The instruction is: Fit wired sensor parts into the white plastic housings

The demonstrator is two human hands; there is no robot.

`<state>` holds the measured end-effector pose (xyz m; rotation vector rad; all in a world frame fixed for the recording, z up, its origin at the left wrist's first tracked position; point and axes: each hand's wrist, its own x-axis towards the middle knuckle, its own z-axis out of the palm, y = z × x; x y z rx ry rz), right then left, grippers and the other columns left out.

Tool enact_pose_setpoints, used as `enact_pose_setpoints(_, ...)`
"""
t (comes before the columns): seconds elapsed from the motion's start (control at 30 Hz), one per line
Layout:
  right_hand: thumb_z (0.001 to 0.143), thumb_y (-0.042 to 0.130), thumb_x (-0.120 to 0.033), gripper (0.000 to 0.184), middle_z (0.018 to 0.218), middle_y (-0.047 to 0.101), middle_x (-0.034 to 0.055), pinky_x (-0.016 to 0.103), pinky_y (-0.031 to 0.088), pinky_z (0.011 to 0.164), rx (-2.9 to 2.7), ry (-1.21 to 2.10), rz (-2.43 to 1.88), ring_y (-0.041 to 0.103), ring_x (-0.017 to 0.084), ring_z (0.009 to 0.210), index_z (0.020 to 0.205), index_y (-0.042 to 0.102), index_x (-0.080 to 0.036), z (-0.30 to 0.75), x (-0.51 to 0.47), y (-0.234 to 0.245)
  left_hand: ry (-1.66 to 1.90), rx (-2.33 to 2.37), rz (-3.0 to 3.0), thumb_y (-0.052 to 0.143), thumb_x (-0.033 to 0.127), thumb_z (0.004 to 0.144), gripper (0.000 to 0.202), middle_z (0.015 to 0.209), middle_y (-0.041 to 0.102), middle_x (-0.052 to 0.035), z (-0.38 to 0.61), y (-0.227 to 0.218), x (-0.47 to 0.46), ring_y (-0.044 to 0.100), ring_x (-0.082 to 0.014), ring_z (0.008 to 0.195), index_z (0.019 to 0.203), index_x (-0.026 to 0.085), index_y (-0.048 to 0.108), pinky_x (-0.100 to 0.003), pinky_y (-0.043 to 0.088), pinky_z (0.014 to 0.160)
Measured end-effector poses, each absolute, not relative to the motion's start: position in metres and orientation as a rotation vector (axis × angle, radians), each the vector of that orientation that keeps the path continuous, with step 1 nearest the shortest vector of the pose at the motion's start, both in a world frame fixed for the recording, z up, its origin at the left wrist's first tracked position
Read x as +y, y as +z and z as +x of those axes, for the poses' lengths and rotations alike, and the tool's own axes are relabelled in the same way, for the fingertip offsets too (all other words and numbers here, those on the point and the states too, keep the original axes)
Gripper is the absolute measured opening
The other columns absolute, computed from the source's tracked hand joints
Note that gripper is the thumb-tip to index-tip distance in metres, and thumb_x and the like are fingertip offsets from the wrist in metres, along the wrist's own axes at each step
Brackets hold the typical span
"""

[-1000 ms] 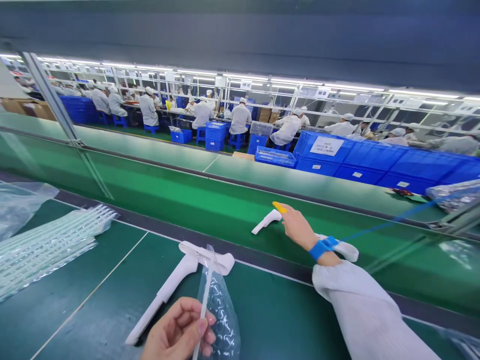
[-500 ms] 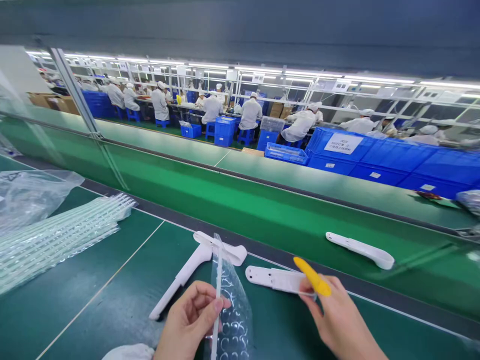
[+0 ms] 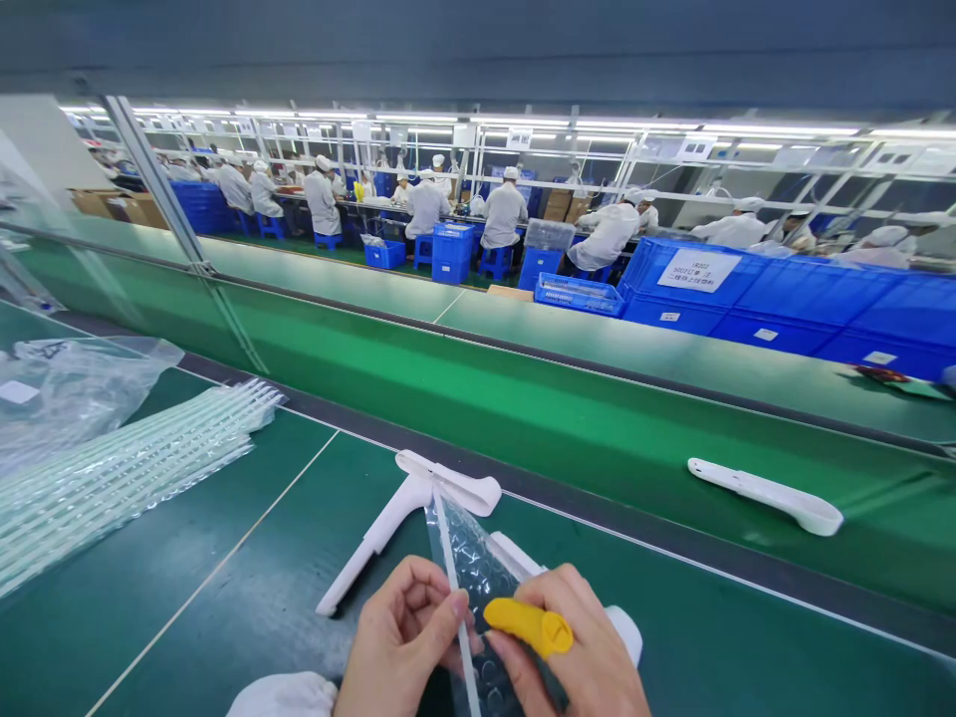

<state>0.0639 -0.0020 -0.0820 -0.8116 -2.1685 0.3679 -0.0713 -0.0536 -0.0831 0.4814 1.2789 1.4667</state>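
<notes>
My left hand (image 3: 407, 637) pinches a clear plastic sheet (image 3: 472, 538) by the white strip (image 3: 452, 563) along its edge. Rows of rounded outlines mark the sheet. Over its right side is my right hand (image 3: 590, 642), a yellow finger cot (image 3: 527, 622) on one finger. Its thumb and covered fingertip come together at the sheet; anything between them is too small to tell. Partly hidden behind this hand lies a white plastic part (image 3: 625, 632). Two long white plastic parts (image 3: 365, 548) (image 3: 463, 483) lie beyond the left hand, one across the other's end.
Bundled clear sheets with pale strips (image 3: 126, 463) and a crumpled plastic bag (image 3: 97, 383) lie at left. Another white part (image 3: 766, 495) rests on the green belt (image 3: 523, 408) at right. Behind are a metal post (image 3: 153, 184), blue crates (image 3: 679, 274) and seated people in white.
My right hand has left the white part and moved left to the plastic sheet. The white part on the belt appears farther right. My left hand still holds the sheet.
</notes>
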Motion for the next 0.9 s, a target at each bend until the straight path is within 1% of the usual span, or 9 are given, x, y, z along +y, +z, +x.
enact_pose_setpoints(0.07, 0.087, 0.041, -0.025, 0.017, 0.067, 0.055, 0.0015, 0.028, 0.038, 0.052, -2.138, 0.381, -0.781, 0.048, 0.015, 0.06, 0.075, 0.053, -0.021, 0.06, -0.003, -0.091, 1.462, 1.265, 0.491, 0.076, 0.039, 0.061, 0.033, 0.052, 0.057, 0.0049, -0.071, -0.085, -0.054, 0.054, -0.0087, 0.05, 0.064, 0.016, 0.052, -0.015, 0.044, 0.044)
enact_pose_setpoints(0.13, 0.086, 0.043, -0.024, 0.015, 0.068, 0.057, 0.0011, 0.03, 0.037, 0.055, -2.115, 0.406, -0.767, 0.048, 0.016, 0.063, 0.077, 0.055, -0.022, 0.059, -0.001, -0.097, 1.456, 1.249, 0.498, 0.074, 0.038, 0.063, 0.032, 0.054, 0.058, 0.0041, -0.071, -0.086, -0.054, 0.054, -0.0086, 0.053, 0.065, 0.016, 0.052, -0.016, 0.045, 0.047)
enact_pose_setpoints(0.2, 0.085, 0.045, -0.022, 0.013, 0.07, 0.058, 0.0008, 0.03, 0.037, 0.057, -2.104, 0.436, -0.777, 0.049, 0.016, 0.064, 0.079, 0.056, -0.022, 0.06, 0.002, -0.097, 1.436, 1.216, 0.519, 0.075, 0.038, 0.061, 0.033, 0.057, 0.058, 0.0039, -0.071, -0.088, -0.054, 0.054, -0.0086, 0.054, 0.067, 0.016, 0.052, -0.017, 0.047, 0.049)
enact_pose_setpoints(0.33, 0.082, 0.048, -0.018, 0.01, 0.068, 0.059, 0.0003, 0.027, 0.037, 0.056, -2.107, 0.416, -0.788, 0.05, 0.015, 0.063, 0.078, 0.057, -0.021, 0.064, 0.006, -0.089, 1.309, 1.128, 0.577, 0.078, 0.037, 0.056, 0.037, 0.06, 0.058, 0.0035, -0.071, -0.089, -0.055, 0.054, -0.0097, 0.054, 0.069, 0.016, 0.05, -0.02, 0.049, 0.048)
enact_pose_setpoints(0.47, 0.083, 0.048, -0.02, 0.013, 0.067, 0.058, 0.0011, 0.028, 0.036, 0.055, -2.119, 0.389, -0.84, 0.049, 0.015, 0.062, 0.074, 0.057, -0.021, 0.066, 0.005, -0.085, 1.312, 1.15, 0.591, 0.076, 0.034, 0.062, 0.029, 0.065, 0.058, 0.0027, -0.073, -0.09, -0.057, 0.058, -0.0109, 0.059, 0.071, 0.015, 0.055, -0.021, 0.05, 0.053)
enact_pose_setpoints(0.63, 0.085, 0.043, -0.02, 0.019, 0.066, 0.058, 0.0009, 0.029, 0.033, 0.055, -2.155, 0.432, -0.84, 0.048, 0.016, 0.061, 0.073, 0.058, -0.021, 0.066, 0.003, -0.088, 1.347, 1.152, 0.581, 0.076, 0.031, 0.062, 0.026, 0.065, 0.06, 0.0022, -0.076, -0.091, -0.058, 0.059, -0.0115, 0.062, 0.073, 0.016, 0.058, -0.02, 0.049, 0.056)
enact_pose_setpoints(0.7, 0.083, 0.046, -0.019, 0.016, 0.065, 0.058, -0.0005, 0.028, 0.034, 0.055, -2.193, 0.485, -0.798, 0.049, 0.015, 0.061, 0.075, 0.059, -0.023, 0.067, 0.005, -0.086, 1.361, 1.179, 0.588, 0.076, 0.03, 0.062, 0.026, 0.065, 0.062, 0.0017, -0.077, -0.091, -0.059, 0.058, -0.0117, 0.064, 0.074, 0.016, 0.057, -0.02, 0.049, 0.059)
enact_pose_setpoints(0.8, 0.078, 0.056, -0.016, 0.01, 0.069, 0.062, -0.0024, 0.025, 0.037, 0.055, -2.323, 0.552, -0.739, 0.052, 0.013, 0.064, 0.078, 0.061, -0.024, 0.071, 0.009, -0.078, 1.35, 1.242, 0.616, 0.076, 0.03, 0.062, 0.027, 0.065, 0.063, 0.0012, -0.077, -0.092, -0.06, 0.058, -0.0112, 0.059, 0.075, 0.016, 0.056, -0.021, 0.049, 0.056)
enact_pose_setpoints(0.9, 0.075, 0.058, -0.012, 0.013, 0.07, 0.063, -0.0034, 0.024, 0.039, 0.057, -2.378, 0.589, -0.749, 0.054, 0.013, 0.066, 0.077, 0.061, -0.025, 0.073, 0.011, -0.074, 1.335, 1.31, 0.631, 0.076, 0.033, 0.06, 0.03, 0.064, 0.062, 0.0015, -0.074, -0.091, -0.06, 0.055, -0.0093, 0.049, 0.073, 0.016, 0.056, -0.02, 0.048, 0.048)
